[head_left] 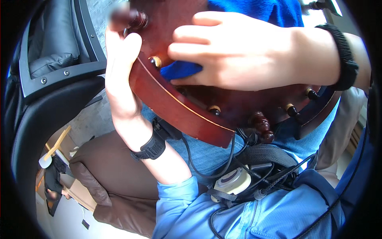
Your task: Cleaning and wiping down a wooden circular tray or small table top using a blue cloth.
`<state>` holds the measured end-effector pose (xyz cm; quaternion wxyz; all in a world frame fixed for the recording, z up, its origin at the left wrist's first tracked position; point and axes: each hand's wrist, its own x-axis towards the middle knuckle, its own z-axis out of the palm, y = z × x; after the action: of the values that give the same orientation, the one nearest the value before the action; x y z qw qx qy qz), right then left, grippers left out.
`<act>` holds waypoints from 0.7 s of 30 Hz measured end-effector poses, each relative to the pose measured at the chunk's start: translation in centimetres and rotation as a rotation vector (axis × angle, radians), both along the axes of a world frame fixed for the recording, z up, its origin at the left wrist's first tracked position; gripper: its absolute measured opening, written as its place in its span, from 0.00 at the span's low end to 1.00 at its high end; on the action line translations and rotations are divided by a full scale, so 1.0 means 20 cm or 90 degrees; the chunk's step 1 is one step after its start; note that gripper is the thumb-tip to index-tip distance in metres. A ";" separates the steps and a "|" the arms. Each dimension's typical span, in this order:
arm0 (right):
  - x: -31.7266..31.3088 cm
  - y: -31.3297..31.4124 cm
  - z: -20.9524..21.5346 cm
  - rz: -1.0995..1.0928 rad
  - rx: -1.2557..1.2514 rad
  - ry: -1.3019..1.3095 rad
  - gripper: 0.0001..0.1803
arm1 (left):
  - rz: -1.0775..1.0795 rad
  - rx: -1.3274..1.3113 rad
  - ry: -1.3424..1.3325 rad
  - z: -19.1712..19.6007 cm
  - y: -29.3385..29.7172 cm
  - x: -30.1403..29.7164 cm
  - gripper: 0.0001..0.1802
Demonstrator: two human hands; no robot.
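Left hand (121,75) grips the round dark-red wooden piece (179,105) at its upper-left edge, steadying it while the right hand (234,51) presses a blue cloth (181,69) flat on it.

A rounded wooden piece (179,105) is held over the person's lap, tilted, its rim lined with pegs (215,109). The left hand (121,75) is placed against its left edge, and the right hand (238,51) is laid flat on its face, with a cloth (181,69) pressed beneath the fingers. Below the piece, cables (242,159) and a small round device (232,181) are found against the chest. An office chair (51,75) is seen to the left, with a cushioned seat (111,179) below it.
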<state>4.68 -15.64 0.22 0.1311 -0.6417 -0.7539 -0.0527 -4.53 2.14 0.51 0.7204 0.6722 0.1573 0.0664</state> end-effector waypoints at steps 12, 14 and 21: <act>-0.15 0.05 0.36 0.046 -0.337 0.052 0.23 | 0.012 0.038 0.004 0.02 0.08 -0.09 0.31; 0.22 -0.03 0.30 -0.036 -0.405 0.024 0.23 | -0.046 -0.055 -0.030 0.02 -0.10 0.06 0.31; -0.23 0.04 0.48 -0.012 -0.323 0.033 0.23 | -0.032 -0.028 -0.041 -0.01 0.03 -0.01 0.33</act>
<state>0.08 -14.81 9.82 -0.0156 -0.6619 -0.7336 0.1534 -4.82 2.82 0.33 0.7409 0.6576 0.1189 0.0663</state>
